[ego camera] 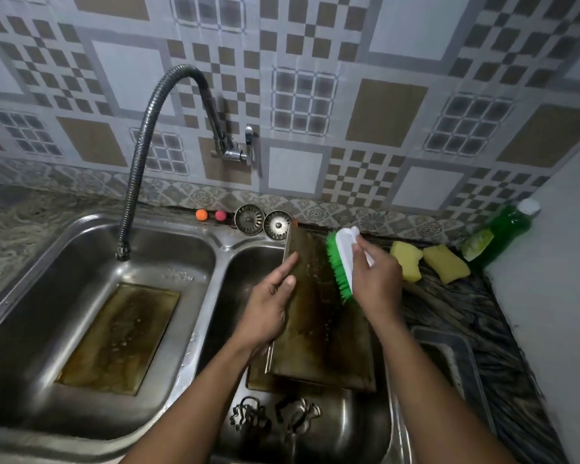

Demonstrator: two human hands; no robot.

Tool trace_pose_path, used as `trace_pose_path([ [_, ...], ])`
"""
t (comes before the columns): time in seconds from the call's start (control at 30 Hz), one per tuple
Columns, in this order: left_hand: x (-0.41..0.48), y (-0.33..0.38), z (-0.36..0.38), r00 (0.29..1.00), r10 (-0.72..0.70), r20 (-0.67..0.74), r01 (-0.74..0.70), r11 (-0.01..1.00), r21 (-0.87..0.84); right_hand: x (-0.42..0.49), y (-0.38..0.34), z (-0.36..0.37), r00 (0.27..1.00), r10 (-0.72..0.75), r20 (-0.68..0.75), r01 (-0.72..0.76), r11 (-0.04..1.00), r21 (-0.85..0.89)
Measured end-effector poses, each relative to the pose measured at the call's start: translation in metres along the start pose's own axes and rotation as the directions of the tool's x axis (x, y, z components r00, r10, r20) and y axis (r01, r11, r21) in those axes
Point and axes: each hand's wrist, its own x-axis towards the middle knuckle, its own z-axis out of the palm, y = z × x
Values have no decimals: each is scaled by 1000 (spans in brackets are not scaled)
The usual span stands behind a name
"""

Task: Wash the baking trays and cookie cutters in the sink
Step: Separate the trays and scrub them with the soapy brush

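The tray [318,316], stiff and likely slippery, is gripped at its rim by the left hand [272,309]; the brush [340,266] is held in the right hand [377,279].

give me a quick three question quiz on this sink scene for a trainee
1. True or false: the right hand holds the green-bristled brush.
2. The left hand holds the tilted tray at its: A) left edge B) top edge C) right edge
3. Fill in: the cookie cutters lie in the ___ basin of the sink.
Key: 1 true; 2 A; 3 right
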Motion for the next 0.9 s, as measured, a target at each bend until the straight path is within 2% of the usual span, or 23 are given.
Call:
trace_pose_path([
  [0.13,11,14,5,994,79,-81,-80,997,-7,-19,-35,11,986,-158,53,155,987,52],
  [0.23,17,16,-4,979,128,-161,-127,992,16,-48,-25,8,964,-237,121,226,969,99],
  [0.3,15,14,-9,978,124,-169,-121,992,25,-50,-5,2,970,-214,118,206,976,75],
  [0.4,7,5,-13,992,73,-100,-73,997,4,-26,18,-3,994,-96,52,97,995,-5],
  [0.53,6,7,2,997,80,-9,-80,996,35,-5,-6,6,997,-74,-8,74,997,22],
  [0.63,15,13,0,989,107,-107,-101,993,60,-31,-30,18,982,-183,41,179,981,79],
  [0.7,17,18,-10,979,123,-164,-107,989,103,-55,-28,19,953,-290,87,283,955,85],
  [0.77,14,20,-17,967,161,-199,-135,981,138,-69,-11,17,937,-337,90,329,940,88],
  [0.9,7,10,-17,972,175,-157,-147,973,177,-54,4,14,988,-148,35,144,984,106],
])
